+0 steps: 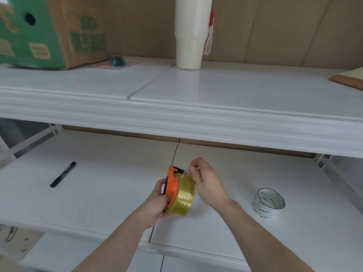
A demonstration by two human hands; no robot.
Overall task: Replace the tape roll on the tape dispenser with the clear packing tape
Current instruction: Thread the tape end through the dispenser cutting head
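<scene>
An orange tape dispenser (172,185) carries a yellowish clear packing tape roll (182,199) and is held above the lower white shelf (98,193). My left hand (157,203) grips the dispenser from the left and below. My right hand (206,181) pinches the loose end of the tape at the top of the roll, by the dispenser's black cutter end. To the right, a nearly used-up roll with a white printed core (268,203) lies on the shelf.
A black marker pen (62,174) lies on the lower shelf at left. On the upper shelf (216,91) stand a green and brown cardboard box (45,30), a tall cream tumbler (191,32), a small teal object (117,61) and a wooden board (349,78) at far right.
</scene>
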